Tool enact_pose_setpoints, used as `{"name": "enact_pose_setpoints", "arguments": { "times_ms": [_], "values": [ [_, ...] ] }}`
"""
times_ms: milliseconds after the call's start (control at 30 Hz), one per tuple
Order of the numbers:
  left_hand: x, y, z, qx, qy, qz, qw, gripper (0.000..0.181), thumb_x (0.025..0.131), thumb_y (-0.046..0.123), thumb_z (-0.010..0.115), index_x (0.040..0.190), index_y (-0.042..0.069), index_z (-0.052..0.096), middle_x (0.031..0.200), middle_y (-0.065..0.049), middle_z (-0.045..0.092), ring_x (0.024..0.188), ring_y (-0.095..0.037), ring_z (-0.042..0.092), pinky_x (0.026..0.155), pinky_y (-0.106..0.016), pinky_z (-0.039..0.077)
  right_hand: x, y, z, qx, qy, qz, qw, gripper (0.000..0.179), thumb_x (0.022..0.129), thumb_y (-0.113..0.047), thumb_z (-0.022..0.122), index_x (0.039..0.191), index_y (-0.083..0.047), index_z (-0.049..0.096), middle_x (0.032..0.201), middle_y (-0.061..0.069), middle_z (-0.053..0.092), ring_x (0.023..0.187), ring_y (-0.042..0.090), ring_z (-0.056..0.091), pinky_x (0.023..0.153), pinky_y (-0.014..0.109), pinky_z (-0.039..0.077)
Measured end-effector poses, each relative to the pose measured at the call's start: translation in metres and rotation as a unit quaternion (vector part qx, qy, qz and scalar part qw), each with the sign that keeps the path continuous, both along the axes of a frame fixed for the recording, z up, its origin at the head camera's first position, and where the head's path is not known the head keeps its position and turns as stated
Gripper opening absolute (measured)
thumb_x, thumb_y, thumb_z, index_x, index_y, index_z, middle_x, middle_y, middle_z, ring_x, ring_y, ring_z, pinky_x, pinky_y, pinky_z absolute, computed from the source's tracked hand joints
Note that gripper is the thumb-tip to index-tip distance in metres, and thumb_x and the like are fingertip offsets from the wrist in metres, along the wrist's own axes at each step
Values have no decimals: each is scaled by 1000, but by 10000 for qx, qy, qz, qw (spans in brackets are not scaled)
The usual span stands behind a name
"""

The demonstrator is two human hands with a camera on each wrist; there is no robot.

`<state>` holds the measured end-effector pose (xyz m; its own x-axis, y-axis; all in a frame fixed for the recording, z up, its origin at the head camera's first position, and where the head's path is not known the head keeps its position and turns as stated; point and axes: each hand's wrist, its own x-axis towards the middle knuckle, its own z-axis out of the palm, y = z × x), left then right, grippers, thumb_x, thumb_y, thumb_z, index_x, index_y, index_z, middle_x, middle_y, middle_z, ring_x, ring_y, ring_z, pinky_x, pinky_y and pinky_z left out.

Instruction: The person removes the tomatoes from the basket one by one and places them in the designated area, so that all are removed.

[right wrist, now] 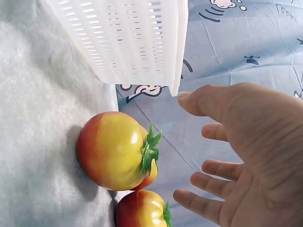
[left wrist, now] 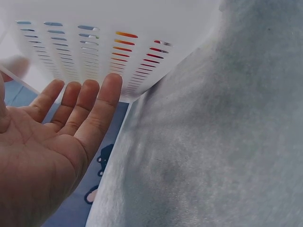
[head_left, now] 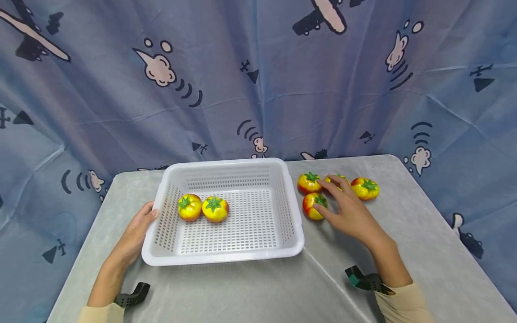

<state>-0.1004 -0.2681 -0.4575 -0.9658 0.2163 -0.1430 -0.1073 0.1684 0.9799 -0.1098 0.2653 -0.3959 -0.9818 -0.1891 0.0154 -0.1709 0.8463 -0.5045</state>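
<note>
My left hand [head_left: 137, 231] holds the left side of a white plastic basket [head_left: 226, 258], thumb over the rim and fingers against the outer wall [left wrist: 90, 56]. Inside, toward the left, two yellow-red tomatoes [head_left: 215, 209] with green leafy tops sit side by side. Over a cluster of similar tomatoes right of the basket, my right hand [head_left: 353, 215] hovers with spread, slightly bent fingers. Its thumb is nearest the front tomato [head_left: 312, 207]; in the right wrist view a gap separates the hand from that tomato [right wrist: 111, 151]. The hand partly covers another tomato behind it.
At the back of the cluster lies one tomato [head_left: 308, 183], and another tomato [head_left: 365, 188] is at its right end. A grey cloth covers the table [head_left: 436, 251]. Behind the table hangs a blue patterned curtain [head_left: 226, 89].
</note>
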Motion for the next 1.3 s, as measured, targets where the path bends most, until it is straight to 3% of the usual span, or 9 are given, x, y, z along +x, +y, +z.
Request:
{"name": "enact_pose_setpoints", "arguments": {
  "times_ms": [267,433,733,967,1200,1300],
  "values": [
    [1,0,0,4,10,28,10000,58,117,40,33,163,5,22,142,-24,55,105,-10,75,82,-37,66,1,-3,0,-130,147,108,9997,68,98,-33,77,156,-11,50,167,23,33,149,51,39,115,78,36],
    [3,1,-2,-24,-48,84,10000,60,117,41,32,163,5,22,143,-22,55,106,-9,73,84,-34,65,1,-6,4,-217,98,136,9996,67,98,-34,76,157,-16,50,169,21,32,148,51,43,113,76,40],
    [3,-1,-1,57,-32,59,10000,58,116,39,35,162,6,24,125,12,63,105,-9,74,83,-33,64,1,-20,17,-357,284,428,9980,64,99,-31,76,156,-17,51,169,17,33,149,46,43,114,73,42],
    [-2,-2,0,29,7,89,10000,59,116,40,34,163,6,23,134,-4,61,105,-9,74,83,-34,65,-5,-36,31,-398,439,890,9943,62,99,-29,76,155,-18,52,168,14,37,151,42,43,116,70,43],
    [-3,-1,-1,112,-33,-7,9999,58,117,39,34,163,7,23,131,3,62,106,-10,74,84,-35,65,-8,-51,42,-218,344,1194,9920,65,97,-27,78,156,-17,52,169,13,38,152,41,43,115,66,45],
    [-2,-2,-1,74,-14,8,10000,58,117,39,33,163,7,23,138,-10,59,106,-10,74,83,-35,65,-11,-58,48,-138,288,1321,9907,66,97,-28,79,156,-17,52,168,13,39,151,40,46,115,64,47]
  ]
}}
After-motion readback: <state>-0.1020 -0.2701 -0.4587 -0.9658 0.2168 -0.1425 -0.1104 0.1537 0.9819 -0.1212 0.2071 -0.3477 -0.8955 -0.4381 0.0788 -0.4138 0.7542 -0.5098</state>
